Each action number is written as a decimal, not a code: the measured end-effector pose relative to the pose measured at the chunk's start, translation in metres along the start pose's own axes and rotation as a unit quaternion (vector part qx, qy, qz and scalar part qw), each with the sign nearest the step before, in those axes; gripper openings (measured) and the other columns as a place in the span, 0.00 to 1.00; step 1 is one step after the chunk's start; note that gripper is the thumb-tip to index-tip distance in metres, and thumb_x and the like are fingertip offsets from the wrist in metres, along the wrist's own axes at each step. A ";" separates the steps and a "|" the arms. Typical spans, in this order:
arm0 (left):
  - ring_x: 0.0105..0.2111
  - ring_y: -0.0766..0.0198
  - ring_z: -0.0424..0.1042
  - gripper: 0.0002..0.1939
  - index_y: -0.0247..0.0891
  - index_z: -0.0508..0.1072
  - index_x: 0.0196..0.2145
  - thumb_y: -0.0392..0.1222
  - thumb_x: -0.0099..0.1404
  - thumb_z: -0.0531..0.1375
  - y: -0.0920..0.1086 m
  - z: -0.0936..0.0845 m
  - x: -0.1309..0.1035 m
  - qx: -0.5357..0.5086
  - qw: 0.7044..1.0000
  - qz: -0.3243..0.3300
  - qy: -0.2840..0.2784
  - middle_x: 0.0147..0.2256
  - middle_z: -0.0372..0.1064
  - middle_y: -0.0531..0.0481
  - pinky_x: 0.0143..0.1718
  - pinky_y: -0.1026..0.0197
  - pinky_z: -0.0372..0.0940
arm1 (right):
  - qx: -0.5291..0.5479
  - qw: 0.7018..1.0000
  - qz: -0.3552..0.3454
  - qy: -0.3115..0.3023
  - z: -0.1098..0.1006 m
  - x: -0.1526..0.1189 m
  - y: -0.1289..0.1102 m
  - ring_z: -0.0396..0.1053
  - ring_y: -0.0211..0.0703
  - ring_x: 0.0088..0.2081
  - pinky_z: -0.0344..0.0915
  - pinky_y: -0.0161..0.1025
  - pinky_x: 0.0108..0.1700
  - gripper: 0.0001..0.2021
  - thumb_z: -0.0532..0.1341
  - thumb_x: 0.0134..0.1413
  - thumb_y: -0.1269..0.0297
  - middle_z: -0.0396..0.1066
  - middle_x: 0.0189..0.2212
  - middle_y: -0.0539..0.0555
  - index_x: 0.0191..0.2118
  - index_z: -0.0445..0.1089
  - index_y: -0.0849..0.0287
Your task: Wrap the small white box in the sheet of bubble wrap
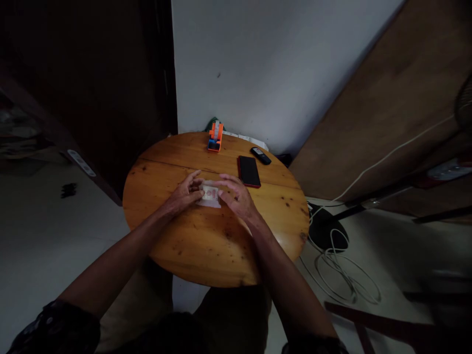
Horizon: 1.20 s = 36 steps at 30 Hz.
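Note:
A small, flat, whitish packet (pixel 210 192) with reddish print and a clear, film-like border lies at the middle of the round wooden table (pixel 206 246). My left hand (pixel 186 192) is at its left side, thumb pressed on the edge and fingers curled beside it. At the right side, my right hand (pixel 238 197) has its fingers stretched out and apart, with the thumb and forefinger tips at the packet's edge. Whether the right fingertips pinch the film cannot be made out.
Beyond my right hand lie a dark phone-like slab (pixel 249 171) with red edges and a small black handset (pixel 260 155). An orange tape dispenser (pixel 216 136) stands near the wall. Right of the table, a white cable (pixel 344 275) coils on the floor by a round black base (pixel 328 228).

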<state>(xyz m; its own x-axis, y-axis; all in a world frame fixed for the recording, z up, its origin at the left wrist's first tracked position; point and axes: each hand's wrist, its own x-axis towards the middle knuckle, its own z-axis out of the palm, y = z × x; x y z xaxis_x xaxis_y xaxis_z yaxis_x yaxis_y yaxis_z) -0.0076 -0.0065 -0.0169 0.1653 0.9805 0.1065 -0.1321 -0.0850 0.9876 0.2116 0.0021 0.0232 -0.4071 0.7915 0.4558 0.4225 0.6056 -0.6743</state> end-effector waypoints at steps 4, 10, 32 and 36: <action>0.47 0.59 0.70 0.48 0.41 0.57 0.67 0.43 0.52 0.71 0.000 0.001 0.001 0.007 1.000 0.004 -0.005 0.53 0.66 0.43 0.50 0.57 0.67 | -0.003 1.000 -0.002 0.022 0.003 -0.002 -0.002 0.68 0.50 0.59 0.62 0.51 0.62 0.14 0.60 0.59 0.63 0.72 0.56 0.58 0.49 0.76 0.54; 0.47 0.61 0.70 0.47 0.41 0.56 0.68 0.40 0.53 0.69 0.000 0.003 0.003 0.010 1.000 0.010 -0.009 0.52 0.66 0.43 0.51 0.57 0.66 | 0.072 0.985 0.124 0.100 0.007 0.000 0.025 0.72 0.51 0.54 0.69 0.49 0.52 0.20 0.63 0.54 0.59 0.74 0.53 0.60 0.53 0.70 0.56; 0.45 0.63 0.69 0.44 0.39 0.58 0.65 0.38 0.52 0.67 -0.005 0.009 0.006 -0.013 1.000 0.014 -0.001 0.49 0.68 0.44 0.47 0.60 0.64 | 0.177 0.969 0.170 0.007 0.016 0.063 0.019 0.69 0.37 0.27 0.68 0.37 0.34 0.14 0.66 0.41 0.64 0.73 0.26 0.47 0.38 0.74 0.57; 0.43 0.64 0.69 0.44 0.39 0.58 0.65 0.38 0.52 0.68 -0.003 0.010 0.006 -0.016 1.000 0.000 0.002 0.49 0.68 0.45 0.44 0.62 0.63 | 0.143 0.982 0.120 0.007 0.018 0.054 0.008 0.71 0.39 0.30 0.70 0.38 0.36 0.10 0.64 0.44 0.63 0.74 0.27 0.48 0.36 0.75 0.57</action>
<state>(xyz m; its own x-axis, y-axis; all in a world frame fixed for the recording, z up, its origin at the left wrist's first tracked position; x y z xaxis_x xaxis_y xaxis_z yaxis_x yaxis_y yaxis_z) 0.0033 -0.0016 -0.0180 0.1618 0.9811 0.1062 -0.1636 -0.0795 0.9833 0.1782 0.0483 0.0323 -0.3111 0.9111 0.2704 0.2590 0.3551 -0.8982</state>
